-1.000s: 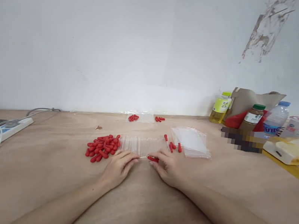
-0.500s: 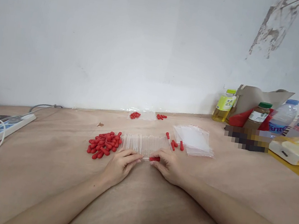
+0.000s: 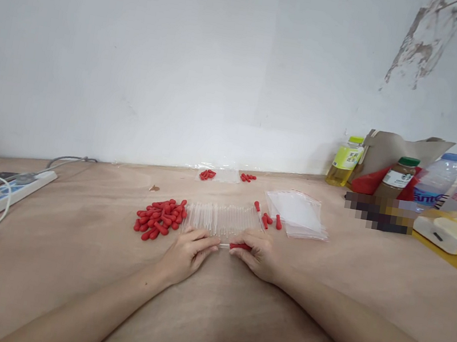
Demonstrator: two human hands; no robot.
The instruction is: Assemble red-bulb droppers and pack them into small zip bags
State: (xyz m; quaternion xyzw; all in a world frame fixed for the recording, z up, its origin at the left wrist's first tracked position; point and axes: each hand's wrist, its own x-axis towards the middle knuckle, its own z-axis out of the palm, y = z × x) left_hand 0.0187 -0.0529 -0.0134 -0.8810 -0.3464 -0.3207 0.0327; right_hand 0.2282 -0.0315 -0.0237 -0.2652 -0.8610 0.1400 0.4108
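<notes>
Red dropper bulb (image 3: 239,247), in the head view, sits pinched between the thumb and fingers of the right hand (image 3: 257,255), one end turned toward the left hand (image 3: 193,253); the left hand grips a clear dropper tube (image 3: 224,246) between thumb and fingertips, and the tube bridges the small gap between the hands, its end seeming to meet the bulb (how far inside the mouth it sits, if at all, is too small to tell); just beyond both hands lies a row of clear tubes (image 3: 220,220), side by side on the brown tabletop (image 3: 205,317); beyond the left hand, to its left, is a heap of red bulbs (image 3: 160,221); beyond the right hand lie a red-capped dropper (image 3: 256,205) and a few loose bulbs (image 3: 279,222), with clear plastic bags (image 3: 299,217) farther off to the right.

The bulb should be light, soft and slightly grippy, likely rubber, so it would squash under a hard pinch; it is best held round its body near the mouth, leaving the mouth free; the tube looks thin, stiff and smooth, apt to roll or slip, and fragile if glass (the material is uncertain); a light hold close to the joining end, pushed straight along its length, would spare it bending.
</notes>
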